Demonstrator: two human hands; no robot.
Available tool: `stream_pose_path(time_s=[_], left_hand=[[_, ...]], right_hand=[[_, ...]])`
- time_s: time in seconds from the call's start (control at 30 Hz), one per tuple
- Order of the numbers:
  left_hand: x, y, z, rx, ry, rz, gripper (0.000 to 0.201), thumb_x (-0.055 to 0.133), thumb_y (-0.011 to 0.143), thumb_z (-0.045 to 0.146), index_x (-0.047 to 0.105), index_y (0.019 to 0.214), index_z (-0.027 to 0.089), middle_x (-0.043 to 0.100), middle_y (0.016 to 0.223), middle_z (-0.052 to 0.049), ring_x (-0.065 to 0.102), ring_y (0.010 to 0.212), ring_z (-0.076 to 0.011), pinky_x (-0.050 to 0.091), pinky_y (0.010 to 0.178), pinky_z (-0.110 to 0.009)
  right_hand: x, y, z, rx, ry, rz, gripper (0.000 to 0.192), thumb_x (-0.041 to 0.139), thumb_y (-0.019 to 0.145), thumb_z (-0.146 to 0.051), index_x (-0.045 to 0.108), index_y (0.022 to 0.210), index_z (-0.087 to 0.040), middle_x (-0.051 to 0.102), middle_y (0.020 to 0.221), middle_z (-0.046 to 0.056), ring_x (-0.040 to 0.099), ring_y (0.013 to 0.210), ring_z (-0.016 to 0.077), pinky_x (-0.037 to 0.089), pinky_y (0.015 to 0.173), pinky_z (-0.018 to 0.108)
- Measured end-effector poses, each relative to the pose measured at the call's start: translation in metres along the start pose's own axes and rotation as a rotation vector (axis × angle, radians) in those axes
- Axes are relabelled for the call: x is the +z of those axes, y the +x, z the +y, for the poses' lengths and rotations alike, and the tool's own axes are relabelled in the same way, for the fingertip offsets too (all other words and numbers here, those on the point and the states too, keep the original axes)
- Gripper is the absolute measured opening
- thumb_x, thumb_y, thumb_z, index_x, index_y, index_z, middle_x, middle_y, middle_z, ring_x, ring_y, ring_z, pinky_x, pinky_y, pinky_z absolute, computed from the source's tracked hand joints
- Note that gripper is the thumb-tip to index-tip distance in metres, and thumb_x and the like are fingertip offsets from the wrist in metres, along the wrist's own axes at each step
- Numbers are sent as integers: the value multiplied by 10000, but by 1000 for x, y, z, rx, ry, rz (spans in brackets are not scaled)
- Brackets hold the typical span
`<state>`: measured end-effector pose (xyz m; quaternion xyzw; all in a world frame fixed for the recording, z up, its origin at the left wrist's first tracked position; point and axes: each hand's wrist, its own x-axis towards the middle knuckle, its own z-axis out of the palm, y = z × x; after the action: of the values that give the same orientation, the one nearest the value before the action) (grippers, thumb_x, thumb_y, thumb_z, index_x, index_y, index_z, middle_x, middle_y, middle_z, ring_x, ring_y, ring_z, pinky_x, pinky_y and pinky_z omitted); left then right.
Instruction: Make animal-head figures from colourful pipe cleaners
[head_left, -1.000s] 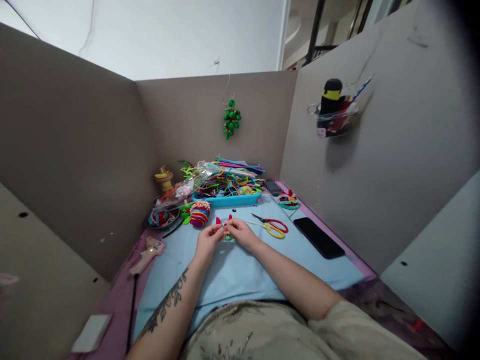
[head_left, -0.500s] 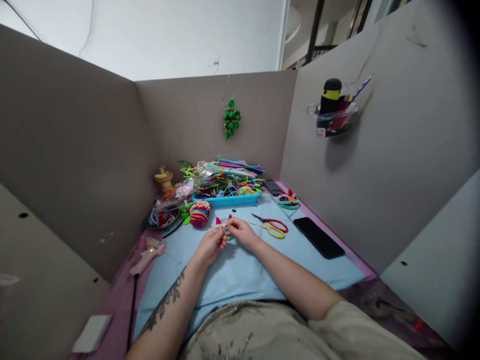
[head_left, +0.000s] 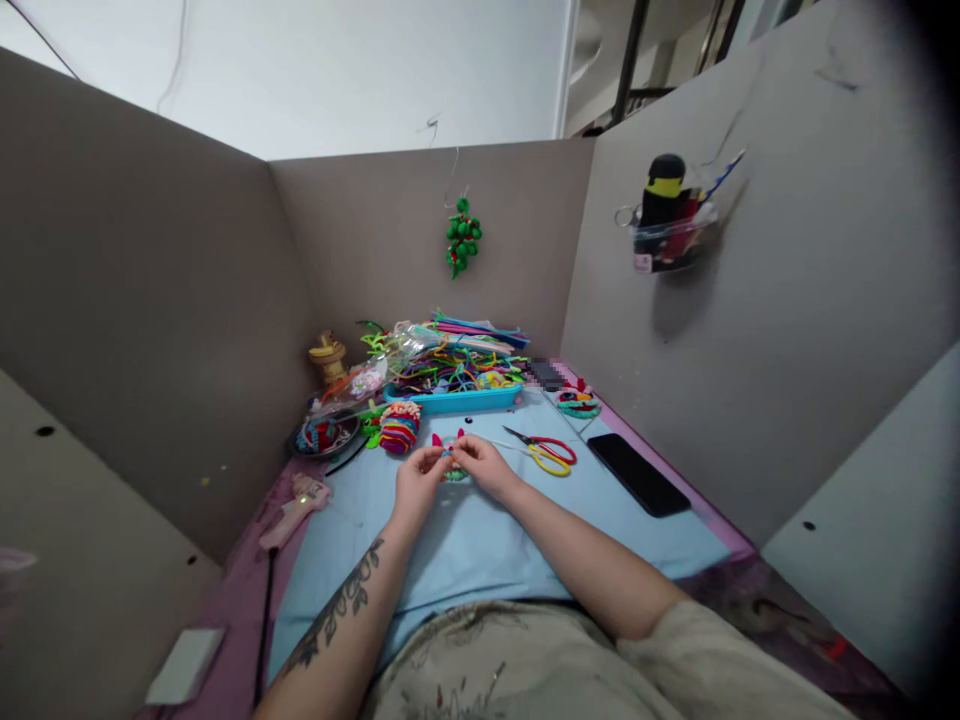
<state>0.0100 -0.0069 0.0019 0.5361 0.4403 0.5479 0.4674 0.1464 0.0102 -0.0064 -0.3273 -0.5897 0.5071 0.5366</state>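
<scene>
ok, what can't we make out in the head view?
All in the head view:
Small craft piece: middle hidden by left hand and right hand.
Blue tray: floor covered by coloured strands.
Dark patch right of the tray: pixelated.
Left forearm: cut off by bottom edge.

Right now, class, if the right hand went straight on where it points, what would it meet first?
Likely the craft piece with pink points, then the left hand opposite; depth is unclear.

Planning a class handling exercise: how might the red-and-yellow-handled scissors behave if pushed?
The scissors look stiff, given their dark, slim blade. Lying flat on the blue cloth, they would probably slide rather than roll. With handles apart, they might close slightly.
</scene>
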Motion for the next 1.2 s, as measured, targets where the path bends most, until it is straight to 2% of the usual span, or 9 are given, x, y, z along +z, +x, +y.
stream_pose_path(time_s=[0.2, 0.5, 0.63, 0.8, 0.93, 1.2], left_hand=[[-1, 0, 0, -18, -16, 16, 361, 697, 630, 356, 625, 885, 111, 665, 708, -61, 619, 648, -160, 459, 545, -227], [-1, -1, 1, -119, -217, -167, 347, 671, 667, 385, 650, 888, 117, 661, 734, -47, 583, 624, -116, 408, 529, -193], [-1, -1, 0, -129, -172, -221, 339, 647, 682, 414, 645, 843, 115, 639, 722, -32, 555, 575, -101, 390, 496, -193], [1, -2, -4, -109, -76, -215, 336, 619, 687, 453, 599, 735, 121, 570, 602, 9, 483, 475, -81, 376, 456, -202], [0, -3, -5, -110, -68, -276, 342, 574, 721, 468, 545, 655, 134, 517, 549, 26, 435, 444, -69, 344, 429, -193], [0, -6, 4, -240, -189, -452, 325, 560, 750, 431, 474, 616, 148, 438, 484, 52, 336, 380, -38, 241, 372, -173]], right_hand=[[0, -1, -2, 1, 10, 9, 236, 611, 703, -369, 516, 710, -153, 527, 633, -30, 475, 580, 94, 368, 579, 230], [-4, -2, -7, -2, 64, -29, 180, 601, 721, -309, 531, 697, -145, 554, 610, -28, 504, 555, 87, 387, 568, 227], [-9, 0, -2, 39, 108, -71, 166, 613, 717, -285, 538, 695, -139, 580, 605, -16, 514, 536, 86, 379, 540, 218], [-11, 2, 0, 37, 183, -67, 180, 678, 662, -269, 562, 713, -141, 588, 615, -23, 532, 551, 82, 388, 554, 212], [-15, 4, -1, 96, 242, -122, 237, 719, 622, -270, 625, 792, -135, 626, 695, 10, 564, 597, 100, 412, 583, 231], [-19, 1, -3, 188, 368, -259, 256, 771, 562, -278, 647, 728, -128, 600, 707, 13, 552, 601, 96, 416, 576, 226]])
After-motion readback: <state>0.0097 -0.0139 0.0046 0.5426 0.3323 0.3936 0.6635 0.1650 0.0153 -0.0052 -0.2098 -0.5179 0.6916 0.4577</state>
